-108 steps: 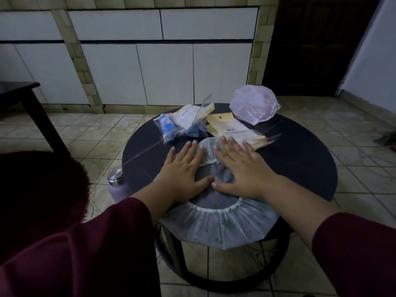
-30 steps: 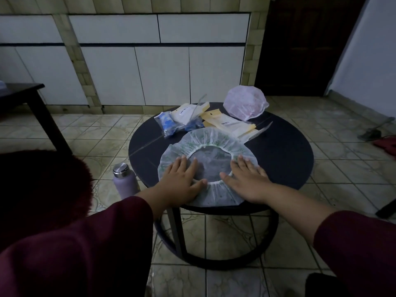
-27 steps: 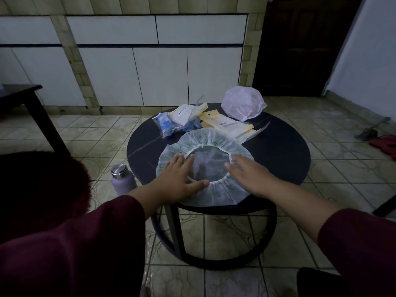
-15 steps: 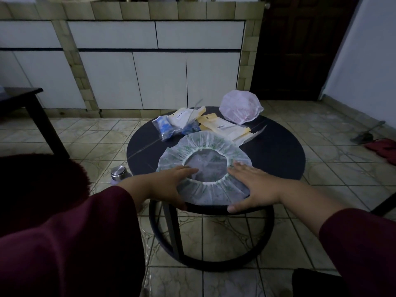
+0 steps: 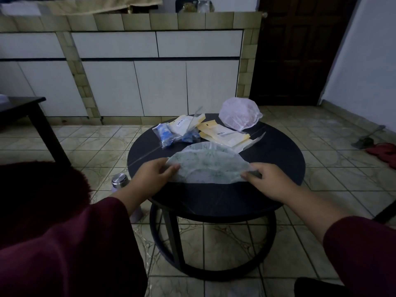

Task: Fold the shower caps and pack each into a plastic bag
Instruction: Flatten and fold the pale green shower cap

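A pale shower cap with a green print [image 5: 209, 163] lies folded into a half circle on the round black table [image 5: 278, 159]. My left hand [image 5: 155, 175] pinches its left corner and my right hand [image 5: 265, 179] pinches its right corner. Behind it lie plastic bags with yellow header cards [image 5: 222, 135], and a bag holding a blue shower cap [image 5: 169, 135]. A pink shower cap [image 5: 240, 113] sits puffed up at the table's far edge.
A steel-capped bottle [image 5: 120, 182] stands on the tiled floor to the left of the table. A dark side table [image 5: 25, 103] is at far left. White cabinets [image 5: 150, 86] run along the back wall. A red cloth [image 5: 383, 153] lies on the floor at right.
The cap lay open as a flat ring under both flat hands. Its near half has been lifted and folded over, and both hands now pinch the corners of the half circle.
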